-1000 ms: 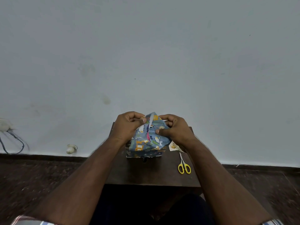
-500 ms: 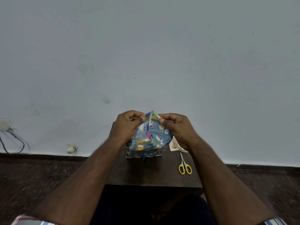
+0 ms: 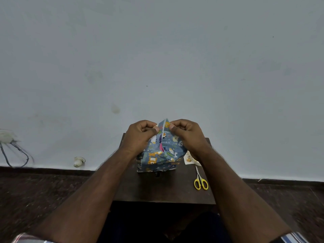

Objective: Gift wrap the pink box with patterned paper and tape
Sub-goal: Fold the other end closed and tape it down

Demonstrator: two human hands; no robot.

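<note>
- Desk [image 3: 157,190]: small, dark brown, set against a pale grey wall [image 3: 157,58]; only its top is seen, with dark floor [image 3: 35,190] on either side.
- Pink box [image 3: 161,146]: almost wholly covered; only a thin pink sliver is seen through the gap where the paper edges meet. It stands on the far half of the desk, nearer the left edge than the right.
- Patterned paper [image 3: 157,158]: blue, printed with cartoon animals in orange, white and yellow. It is wrapped round the box, and its upper edges are drawn together into a peak above the box top.
- Left hand [image 3: 140,137]: fingers curled, the left side of the paper peak pinched between thumb and fingertips.
- Right hand [image 3: 187,135]: fingers curled likewise, the right side of the same peak pinched between thumb and forefinger. The two hands are held close together, nearly touching at the peak.
- Scissors [image 3: 200,181]: yellow-handled, blades closed, laid flat near the right edge of the desk, handles toward the near edge and tips toward the far edge; well apart from the box.
- Paper scrap [image 3: 190,159]: white with an orange print, laid on the desk just beyond the scissor tips, partly hidden under the right wrist.
- Small dark item [image 3: 157,174]: seen at the near foot of the box; too small to identify.
- Cable [image 3: 15,155]: dark, looped, hung against the wall at far left, below a white fitting [image 3: 6,135].
- Small white object [image 3: 78,161]: placed at the foot of the wall, left of the desk.
</note>
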